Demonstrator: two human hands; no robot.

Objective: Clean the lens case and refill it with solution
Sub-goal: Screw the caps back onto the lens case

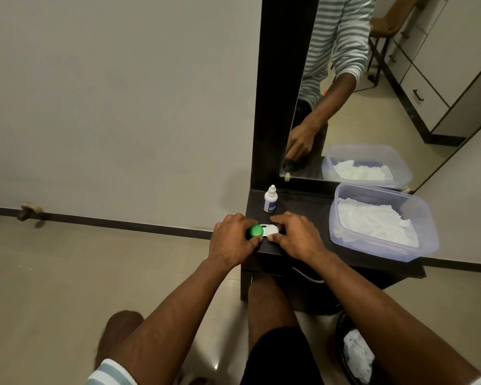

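The lens case (264,230) lies on the near left corner of the dark table (311,207), with a green cap on its left side and a white cap on its right. My left hand (232,240) grips the green cap between thumb and fingers. My right hand (296,236) holds the white cap, thumb at the front and fingers curled over the back. A small white solution bottle (270,200) with a blue label stands upright just behind the case, capped.
A clear plastic tub (383,220) with white tissues sits on the table's right half. A mirror (372,87) stands behind, reflecting the tub and an arm. A dark bin with crumpled tissue (356,354) is on the floor at lower right. My knees are under the table edge.
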